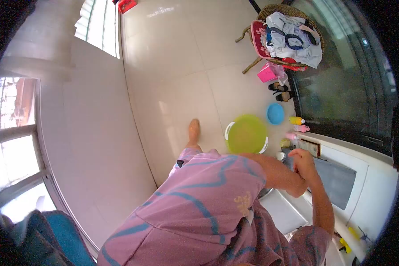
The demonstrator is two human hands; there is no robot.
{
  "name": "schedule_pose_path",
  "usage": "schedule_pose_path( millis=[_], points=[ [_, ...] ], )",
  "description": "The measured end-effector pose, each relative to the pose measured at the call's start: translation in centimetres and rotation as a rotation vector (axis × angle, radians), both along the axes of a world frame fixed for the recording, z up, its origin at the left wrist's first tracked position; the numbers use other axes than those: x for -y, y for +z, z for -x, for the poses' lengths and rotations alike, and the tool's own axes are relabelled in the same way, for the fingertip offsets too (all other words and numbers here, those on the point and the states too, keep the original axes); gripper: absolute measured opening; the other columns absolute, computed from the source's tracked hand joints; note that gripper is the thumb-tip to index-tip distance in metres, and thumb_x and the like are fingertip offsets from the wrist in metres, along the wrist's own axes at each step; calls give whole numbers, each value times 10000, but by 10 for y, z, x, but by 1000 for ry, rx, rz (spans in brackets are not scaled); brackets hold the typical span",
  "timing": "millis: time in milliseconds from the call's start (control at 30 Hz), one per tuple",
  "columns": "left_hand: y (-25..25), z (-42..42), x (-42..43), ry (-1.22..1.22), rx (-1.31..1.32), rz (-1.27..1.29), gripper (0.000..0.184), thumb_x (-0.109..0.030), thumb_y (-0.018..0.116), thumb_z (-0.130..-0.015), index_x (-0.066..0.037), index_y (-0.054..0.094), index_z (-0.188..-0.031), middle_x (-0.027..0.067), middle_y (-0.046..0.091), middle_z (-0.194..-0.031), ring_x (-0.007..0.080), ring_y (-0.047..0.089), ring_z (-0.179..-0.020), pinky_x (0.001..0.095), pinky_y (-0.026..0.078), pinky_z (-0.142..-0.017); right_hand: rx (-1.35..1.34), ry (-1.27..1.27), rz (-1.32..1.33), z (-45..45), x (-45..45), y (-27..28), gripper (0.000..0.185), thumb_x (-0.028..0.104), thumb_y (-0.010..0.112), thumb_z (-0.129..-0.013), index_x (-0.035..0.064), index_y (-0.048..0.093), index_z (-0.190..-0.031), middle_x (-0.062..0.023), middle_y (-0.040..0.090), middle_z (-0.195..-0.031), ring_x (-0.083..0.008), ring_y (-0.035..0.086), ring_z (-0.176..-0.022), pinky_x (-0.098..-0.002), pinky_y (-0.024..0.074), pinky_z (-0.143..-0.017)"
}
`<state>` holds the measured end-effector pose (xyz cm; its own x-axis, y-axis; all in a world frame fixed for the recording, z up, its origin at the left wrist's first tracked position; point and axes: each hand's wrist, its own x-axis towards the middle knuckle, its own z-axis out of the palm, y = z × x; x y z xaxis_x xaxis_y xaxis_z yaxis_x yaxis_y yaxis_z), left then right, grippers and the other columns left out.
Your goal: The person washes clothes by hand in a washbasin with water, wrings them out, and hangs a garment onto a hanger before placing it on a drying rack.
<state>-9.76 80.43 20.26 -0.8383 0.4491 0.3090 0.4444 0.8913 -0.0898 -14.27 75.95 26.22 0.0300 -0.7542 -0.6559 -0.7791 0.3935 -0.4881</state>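
My left arm (pixel 277 175) stretches rightward out of its pink sleeve and bends near my right wrist. I cannot make out my left hand. My right hand (pixel 303 164) is raised beside the bend of that arm, its fingers curled; whether they hold anything small is hidden. Past its fingertips, apparently lower down, is a small white round thing (pixel 280 156). A dark grey panel (pixel 339 181) in a white frame lies beyond the hand. A white tray-like surface (pixel 283 210) is below my left arm.
A green basin (pixel 247 135) with white handles and a blue basin (pixel 275 114) stand on the tiled floor. Several bottles (pixel 297 120) line the right side. Dark shoes (pixel 279 91), a pink container (pixel 267 73) and a wicker chair (pixel 319 33) heaped with clothes (pixel 288 37) are farther off. A bare foot (pixel 194 131) shows.
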Motion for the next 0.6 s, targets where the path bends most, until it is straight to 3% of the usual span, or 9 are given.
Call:
schedule_pose_path(
  millis=[133,233,300,367,467,500,567,600],
  points=[
    [-13,-30,29,-1,60,9,104,-171,655,-733,-104,735,-732,81,701,-757,261,690,-727,451,538,-614,-62,170,170,-28,28,-21,215,135,482,-896,13,659,-881,-124,599,-605,-204,582,-488,-368,471,-488],
    [-31,-55,65,44,132,-10,107,-173,651,-732,-104,732,-729,80,700,-759,260,689,-735,449,536,-619,-61,61,-31,-88,65,-18,224,165,498,-889,13,663,-892,-157,646,-699,-272,615,-548,-411,493,-556],
    [-49,-80,91,102,181,-13,108,-175,648,-730,-104,730,-726,79,699,-761,258,689,-741,447,535,-622,-7,187,150,-118,93,-33,227,178,509,-889,14,664,-898,-149,641,-679,-274,602,-519,-414,495,-549],
    [-68,-113,123,180,228,-19,109,-176,645,-729,-104,728,-724,78,697,-762,257,688,-747,446,535,-625,-39,317,314,-141,128,-49,228,182,506,-891,17,664,-888,-120,614,-619,-195,591,-492,-355,475,-492],
    [-72,-175,183,305,284,-38,112,-178,641,-728,-104,724,-721,77,696,-764,255,687,-756,444,533,-629,264,86,184,-185,175,-12,242,218,510,-891,34,661,-929,-66,581,-586,-137,570,-506,-292,460,-487],
    [-43,-204,197,316,283,-21,112,-178,639,-727,-104,723,-720,76,695,-765,255,687,-759,443,533,-630,352,61,214,-193,190,-6,244,227,515,-888,44,663,-951,-53,573,-582,-136,564,-515,-284,463,-498],
    [36,-270,223,324,252,42,112,-188,630,-702,-110,707,-725,81,690,-817,252,673,-853,414,523,-726,809,-58,230,-198,219,-6,255,236,542,-870,70,655,-1027,-36,567,-596,-149,540,-488,-281,472,-492],
    [44,-291,237,323,82,-30,112,-197,621,-701,-109,682,-734,74,676,-866,242,638,-949,397,490,-818,983,-298,179,-207,229,-3,292,251,547,-865,65,647,-1067,-35,575,-622,-150,547,-505,-285,485,-513]
  ],
)
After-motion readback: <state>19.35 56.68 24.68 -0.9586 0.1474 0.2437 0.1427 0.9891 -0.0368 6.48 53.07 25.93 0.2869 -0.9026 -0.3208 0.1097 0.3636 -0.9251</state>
